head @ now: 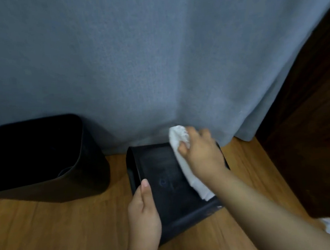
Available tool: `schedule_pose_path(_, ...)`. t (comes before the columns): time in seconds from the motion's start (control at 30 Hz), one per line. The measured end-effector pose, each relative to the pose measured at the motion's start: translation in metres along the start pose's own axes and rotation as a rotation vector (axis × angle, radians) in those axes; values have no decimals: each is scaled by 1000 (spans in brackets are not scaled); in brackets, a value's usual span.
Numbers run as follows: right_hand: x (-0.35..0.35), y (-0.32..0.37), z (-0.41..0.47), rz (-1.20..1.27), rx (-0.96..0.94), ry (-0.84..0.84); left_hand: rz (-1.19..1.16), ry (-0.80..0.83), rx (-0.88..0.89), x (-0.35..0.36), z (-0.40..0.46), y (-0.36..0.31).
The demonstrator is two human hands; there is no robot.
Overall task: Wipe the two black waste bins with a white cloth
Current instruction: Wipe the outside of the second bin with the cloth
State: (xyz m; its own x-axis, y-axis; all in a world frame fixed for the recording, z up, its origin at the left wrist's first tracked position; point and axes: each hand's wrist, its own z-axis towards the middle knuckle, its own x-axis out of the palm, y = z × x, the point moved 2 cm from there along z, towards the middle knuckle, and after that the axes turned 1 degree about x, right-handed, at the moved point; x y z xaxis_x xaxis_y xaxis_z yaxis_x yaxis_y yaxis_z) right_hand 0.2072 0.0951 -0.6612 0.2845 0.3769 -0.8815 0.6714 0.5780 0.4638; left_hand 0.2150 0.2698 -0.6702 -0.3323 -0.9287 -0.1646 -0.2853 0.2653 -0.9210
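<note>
Bin at lower centre is lying tipped, left hand bracing its edge in a curled grip while right hand is clutching white cloth, wiping it.

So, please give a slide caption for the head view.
Right hand wipes a black bin with a white cloth.

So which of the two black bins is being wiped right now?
The black bin on the right, beside the curtain: the left hand steadies it while the right hand presses the white cloth onto it. The left bin stands untouched.
</note>
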Motion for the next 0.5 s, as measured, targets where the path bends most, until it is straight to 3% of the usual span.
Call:
schedule_pose_path(0.17,-11,-75,16,-26,216,-104,9,31,27,0,2,6)
schedule_pose_path(0.3,-16,-94,5,-31,309,-185,6,45,38,2,5,3)
schedule_pose_path(0.4,-21,-65,-19,-37,136,-296,-4,34,43,2,6,0)
schedule_pose_path(0.5,-13,-6,-63,100,-188,-153,-23,3,11,5,13,2)
